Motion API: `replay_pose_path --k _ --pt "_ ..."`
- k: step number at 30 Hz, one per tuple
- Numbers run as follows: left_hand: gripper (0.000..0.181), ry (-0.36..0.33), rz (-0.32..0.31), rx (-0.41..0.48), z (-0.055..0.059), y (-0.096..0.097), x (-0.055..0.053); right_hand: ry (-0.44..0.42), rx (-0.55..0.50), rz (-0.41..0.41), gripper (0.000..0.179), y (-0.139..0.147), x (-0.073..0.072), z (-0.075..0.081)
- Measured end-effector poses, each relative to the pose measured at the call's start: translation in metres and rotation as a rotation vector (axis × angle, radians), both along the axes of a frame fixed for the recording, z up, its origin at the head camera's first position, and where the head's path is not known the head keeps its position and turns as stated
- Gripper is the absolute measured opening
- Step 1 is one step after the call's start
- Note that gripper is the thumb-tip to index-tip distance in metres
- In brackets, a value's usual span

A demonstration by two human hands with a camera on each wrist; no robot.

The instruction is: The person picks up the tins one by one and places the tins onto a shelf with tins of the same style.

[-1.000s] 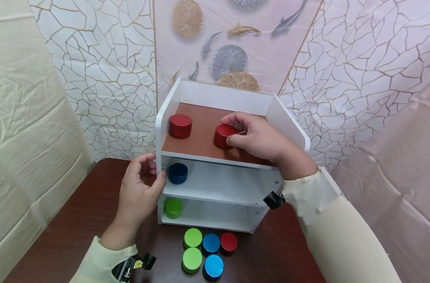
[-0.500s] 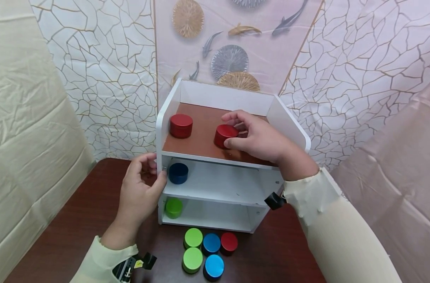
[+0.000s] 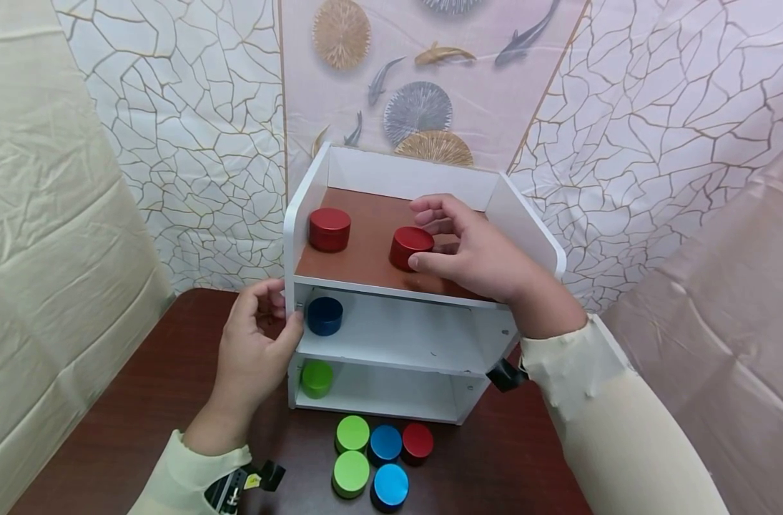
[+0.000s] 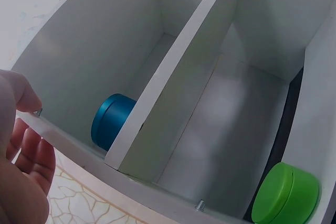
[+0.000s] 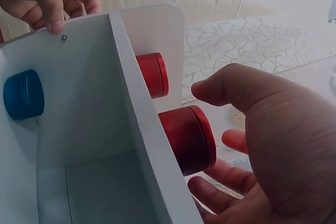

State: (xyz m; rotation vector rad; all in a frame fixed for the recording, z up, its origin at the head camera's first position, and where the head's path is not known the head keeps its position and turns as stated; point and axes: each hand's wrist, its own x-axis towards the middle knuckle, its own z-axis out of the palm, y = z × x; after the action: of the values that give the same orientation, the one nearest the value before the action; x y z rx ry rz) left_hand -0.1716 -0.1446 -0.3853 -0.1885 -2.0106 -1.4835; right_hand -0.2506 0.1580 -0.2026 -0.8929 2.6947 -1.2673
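A white three-level shelf (image 3: pixel 391 292) stands on the table, its top board brown. My left hand (image 3: pixel 254 350) holds its left side panel, thumb at the front edge and fingers along the outside. On the top board sit two round red tins, one at the left (image 3: pixel 330 230) and one near the middle (image 3: pixel 412 248). Around the middle tin my right hand (image 3: pixel 484 250) is spread. In the right wrist view, a gap shows between the thumb and that red tin (image 5: pixel 189 140). A blue tin (image 4: pixel 113 121) occupies the middle level and a green tin (image 4: pixel 286 195) the bottom one.
In front of the shelf, two green tins (image 3: pixel 350 473), two blue tins (image 3: pixel 390 487) and a red tin (image 3: pixel 417 443) stand grouped on the dark wooden table (image 3: pixel 494 472). Patterned cloth (image 3: pixel 198 143) hangs close behind the shelf, with plain drapes at both sides.
My right hand has loosened from the middle red tin, its fingers lifting and spreading up and to the right. The tin stays in place. My left hand has not moved.
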Motion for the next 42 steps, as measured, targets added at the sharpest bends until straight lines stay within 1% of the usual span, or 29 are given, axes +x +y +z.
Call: replay_pose_path --k 8,21,30,34,42 --pt "0.049 -0.011 -0.001 0.008 0.0 0.001 0.0 0.0 -0.039 -0.006 0.066 0.007 0.005 -0.001" --pt "0.049 -0.016 0.004 0.005 0.0 0.001 0.001 0.068 -0.038 -0.045 0.069 0.019 0.023 0.002" --pt "0.049 -0.013 0.006 0.001 0.0 0.0 0.0 0.115 -0.039 -0.069 0.071 0.026 0.033 -0.003" --pt "0.049 -0.011 0.01 -0.003 0.0 0.0 0.0 0.127 -0.05 -0.066 0.072 0.029 0.038 -0.004" --pt "0.049 -0.017 0.004 0.004 0.0 0.001 0.0 0.133 -0.1 -0.053 0.075 0.035 0.051 -0.01"
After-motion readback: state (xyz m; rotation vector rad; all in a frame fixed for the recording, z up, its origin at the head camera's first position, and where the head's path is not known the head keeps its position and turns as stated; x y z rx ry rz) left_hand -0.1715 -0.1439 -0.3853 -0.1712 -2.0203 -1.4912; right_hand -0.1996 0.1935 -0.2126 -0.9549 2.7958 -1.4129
